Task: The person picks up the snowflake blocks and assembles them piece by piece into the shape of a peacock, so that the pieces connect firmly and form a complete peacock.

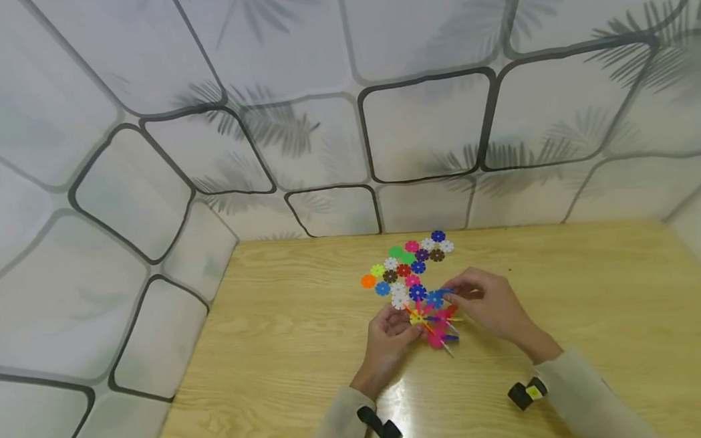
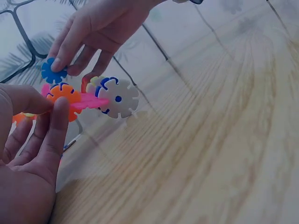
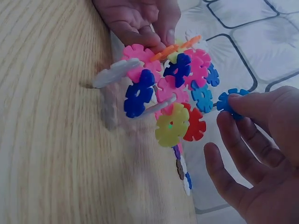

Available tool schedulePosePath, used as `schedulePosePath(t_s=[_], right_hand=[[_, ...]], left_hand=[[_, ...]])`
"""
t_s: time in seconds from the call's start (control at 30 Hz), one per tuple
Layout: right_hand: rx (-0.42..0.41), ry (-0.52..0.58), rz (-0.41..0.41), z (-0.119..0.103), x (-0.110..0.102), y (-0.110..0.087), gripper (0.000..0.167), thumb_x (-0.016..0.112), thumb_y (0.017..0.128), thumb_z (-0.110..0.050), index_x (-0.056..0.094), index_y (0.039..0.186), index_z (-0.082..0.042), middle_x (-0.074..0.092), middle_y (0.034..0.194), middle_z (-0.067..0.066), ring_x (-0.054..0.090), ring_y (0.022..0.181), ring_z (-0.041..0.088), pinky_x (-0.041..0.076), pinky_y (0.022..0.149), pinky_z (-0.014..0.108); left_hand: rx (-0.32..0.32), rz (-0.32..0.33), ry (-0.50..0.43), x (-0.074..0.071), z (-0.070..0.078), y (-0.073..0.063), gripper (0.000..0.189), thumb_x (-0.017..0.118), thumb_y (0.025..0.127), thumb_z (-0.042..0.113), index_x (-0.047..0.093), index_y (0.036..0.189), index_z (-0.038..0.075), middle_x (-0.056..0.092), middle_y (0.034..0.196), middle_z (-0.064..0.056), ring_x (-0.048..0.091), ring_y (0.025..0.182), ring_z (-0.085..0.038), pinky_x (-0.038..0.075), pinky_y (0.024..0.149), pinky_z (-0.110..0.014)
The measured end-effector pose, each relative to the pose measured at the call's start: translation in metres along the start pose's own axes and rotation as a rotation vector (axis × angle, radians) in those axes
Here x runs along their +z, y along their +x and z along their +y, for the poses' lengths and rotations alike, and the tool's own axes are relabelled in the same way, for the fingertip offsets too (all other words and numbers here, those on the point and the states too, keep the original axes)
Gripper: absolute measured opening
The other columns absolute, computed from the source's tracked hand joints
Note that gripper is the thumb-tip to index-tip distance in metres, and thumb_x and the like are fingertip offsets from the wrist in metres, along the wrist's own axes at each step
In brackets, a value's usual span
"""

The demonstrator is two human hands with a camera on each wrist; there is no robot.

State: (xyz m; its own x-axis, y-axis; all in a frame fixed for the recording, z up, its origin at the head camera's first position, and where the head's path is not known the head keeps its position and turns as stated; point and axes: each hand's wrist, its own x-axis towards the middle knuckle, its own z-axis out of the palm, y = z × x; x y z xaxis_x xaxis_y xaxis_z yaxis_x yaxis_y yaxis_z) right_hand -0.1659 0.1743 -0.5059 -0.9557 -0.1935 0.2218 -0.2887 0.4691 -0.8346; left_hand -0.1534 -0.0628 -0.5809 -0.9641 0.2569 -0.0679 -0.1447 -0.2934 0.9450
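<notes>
My left hand [image 1: 385, 344] holds a cluster of interlocked notched plastic discs [image 1: 440, 319], pink, yellow, orange, red, white and blue. In the left wrist view its thumb and fingers pinch near an orange disc [image 2: 64, 94] of that cluster. Between thumb and fingertips, my right hand [image 1: 493, 303] pinches a light blue disc [image 3: 230, 103]. That disc is close beside another light blue disc [image 3: 202, 98] on the cluster; whether the two touch I cannot tell. A yellow disc [image 3: 172, 125] and a red disc [image 3: 196, 123] face the right palm.
Beyond the hands, several loose discs, among them an orange disc [image 1: 368, 281], a green disc [image 1: 396, 252] and a brown disc [image 1: 437, 255], lie on the wooden table [image 1: 274, 357]. A patterned wall [image 1: 429, 127] stands behind the table's far edge.
</notes>
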Motion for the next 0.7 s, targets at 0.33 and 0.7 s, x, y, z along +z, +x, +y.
schedulePosePath(t_s=[0.33,0.7], right_hand=[[-0.094,-0.085,0.044,0.005,-0.0065,-0.0059,0.013,0.08,0.099,-0.006,0.084,0.111,-0.01,0.085,0.105,0.006,0.079,0.09,0.007,0.064,0.081,0.021],[-0.09,-0.241,0.008,0.0103,-0.0097,-0.0081,0.014,0.083,0.097,-0.008,0.085,0.105,-0.019,0.086,0.1,-0.003,0.082,0.092,0.023,0.068,0.083,0.046]], left_hand=[[0.035,0.013,-0.074,0.0007,-0.0005,0.0005,0.02,0.064,0.1,-0.008,0.065,0.119,0.0,0.074,0.095,0.003,0.077,0.082,-0.011,0.068,0.086,-0.031],[0.078,-0.007,-0.035,0.0026,0.0027,-0.0024,0.005,0.059,0.103,-0.01,0.055,0.106,-0.012,0.074,0.09,0.006,0.077,0.079,-0.01,0.068,0.083,-0.028]])
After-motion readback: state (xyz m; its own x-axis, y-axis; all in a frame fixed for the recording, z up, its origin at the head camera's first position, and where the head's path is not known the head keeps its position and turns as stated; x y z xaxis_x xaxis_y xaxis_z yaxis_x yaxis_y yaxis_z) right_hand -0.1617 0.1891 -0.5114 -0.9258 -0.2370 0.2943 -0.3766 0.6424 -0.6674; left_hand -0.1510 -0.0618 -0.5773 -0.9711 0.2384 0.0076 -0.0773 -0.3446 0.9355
